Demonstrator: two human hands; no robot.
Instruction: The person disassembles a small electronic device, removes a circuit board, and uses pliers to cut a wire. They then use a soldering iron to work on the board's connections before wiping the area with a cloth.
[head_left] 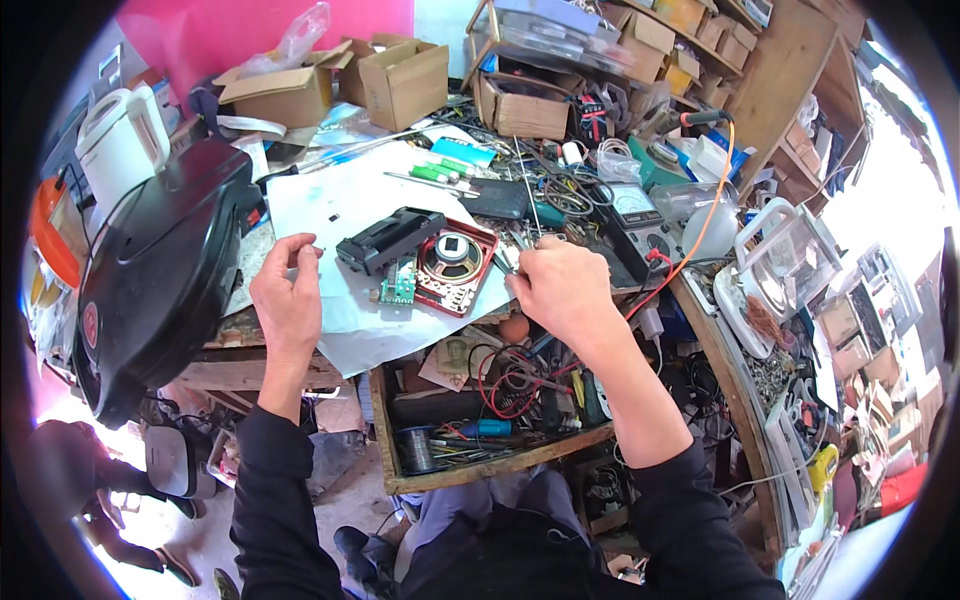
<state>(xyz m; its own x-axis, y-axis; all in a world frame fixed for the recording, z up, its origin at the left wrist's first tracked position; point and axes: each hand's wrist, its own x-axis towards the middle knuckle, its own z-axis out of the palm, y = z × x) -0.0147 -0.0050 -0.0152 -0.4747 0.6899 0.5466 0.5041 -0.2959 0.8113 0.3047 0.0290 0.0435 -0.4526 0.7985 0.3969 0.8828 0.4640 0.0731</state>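
My left hand (288,290) hovers over the left edge of a white sheet (370,335), thumb and fingers drawn together; anything between them is too small to see. On the sheet lies an opened small radio: a red housing (478,250) with a round speaker (450,258), a green circuit board (398,284) and a black casing part (388,240). My right hand (565,290) is closed among loose tools right of the housing. A thin metal rod (527,185) reaches away from its knuckles; whether the hand grips it is hidden.
An open wooden drawer (500,475) below holds wires, a solder spool (418,450) and a banknote (452,362). An analog multimeter (636,225) stands right, beside an orange-corded soldering iron (705,118). Green-wrapped batteries (440,172) lie behind the radio. A large black case (165,270) crowds the left.
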